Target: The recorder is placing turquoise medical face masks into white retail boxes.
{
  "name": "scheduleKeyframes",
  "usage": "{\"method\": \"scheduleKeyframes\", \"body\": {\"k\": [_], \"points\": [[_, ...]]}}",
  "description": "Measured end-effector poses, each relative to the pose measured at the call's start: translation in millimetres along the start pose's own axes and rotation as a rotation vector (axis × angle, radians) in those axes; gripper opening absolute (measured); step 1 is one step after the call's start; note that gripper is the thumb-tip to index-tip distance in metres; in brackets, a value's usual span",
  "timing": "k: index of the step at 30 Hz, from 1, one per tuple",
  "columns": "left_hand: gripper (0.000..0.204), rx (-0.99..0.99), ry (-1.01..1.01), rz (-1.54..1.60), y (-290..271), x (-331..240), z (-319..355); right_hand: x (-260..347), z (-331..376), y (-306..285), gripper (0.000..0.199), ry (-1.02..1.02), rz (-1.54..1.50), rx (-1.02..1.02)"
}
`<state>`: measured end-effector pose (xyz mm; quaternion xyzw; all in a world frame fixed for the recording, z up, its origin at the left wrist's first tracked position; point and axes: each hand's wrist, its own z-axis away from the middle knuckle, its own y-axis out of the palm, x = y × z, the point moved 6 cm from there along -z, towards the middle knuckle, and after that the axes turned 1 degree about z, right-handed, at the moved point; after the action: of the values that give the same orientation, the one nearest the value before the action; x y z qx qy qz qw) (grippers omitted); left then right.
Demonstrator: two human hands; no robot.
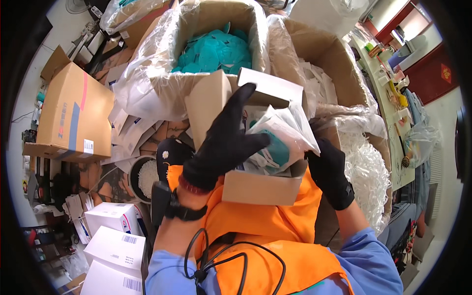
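Observation:
On my lap, against an orange apron [275,221], rests a small cardboard box [263,189] with its flaps folded out. White paper-like packets [295,125] stick up from it, with a teal piece [276,147] among them. Over the box's left side, my left hand [216,140] in a black glove has thumb and fingers spread, nothing between them. My right hand [328,172], also black-gloved, pinches the lower right corner of the packets at the box's right edge. The box's floor is hidden under its contents.
Ahead stands a plastic-lined carton [162,93] of teal pieces [216,51]. Right of it are a carton of flat white pieces [317,81] and one of shredded white filler [364,172]. A brown carton [83,113], white boxes [115,250] and a round bucket [133,179] lie left.

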<state>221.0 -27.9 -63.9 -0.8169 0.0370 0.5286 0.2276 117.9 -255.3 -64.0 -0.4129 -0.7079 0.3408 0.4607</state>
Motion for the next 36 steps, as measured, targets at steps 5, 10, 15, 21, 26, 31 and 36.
{"method": "scheduleKeyframes", "body": {"k": [5,10,15,21,26,31,36], "points": [[0.092,0.292,-0.219,0.059,56.7,38.9,-1.8,-8.5,-11.9,10.7,0.019,0.034,-0.166,-0.01],[0.087,0.286,-0.263,-0.013,76.3,64.8,7.9,-14.6,-10.4,21.7,0.029,0.171,-0.345,0.086],[0.078,0.263,-0.15,-0.101,79.7,71.8,12.0,-38.3,-11.8,37.2,0.031,0.363,-0.543,0.252],[0.073,0.333,-0.203,-0.046,81.8,79.3,12.7,-46.0,-18.8,40.8,0.025,0.304,-0.194,0.321],[0.071,0.222,-0.189,-0.034,65.0,58.0,11.9,-9.7,-19.7,19.7,0.022,0.296,-0.09,0.077],[0.059,-0.298,-0.184,0.278,-2.9,53.4,1.8,0.3,-19.8,-12.0,0.015,0.271,-0.168,-0.153],[0.045,-0.296,-0.206,0.322,-5.8,61.2,9.9,8.2,-18.6,-17.0,0.008,-0.061,0.096,-0.038]]}}
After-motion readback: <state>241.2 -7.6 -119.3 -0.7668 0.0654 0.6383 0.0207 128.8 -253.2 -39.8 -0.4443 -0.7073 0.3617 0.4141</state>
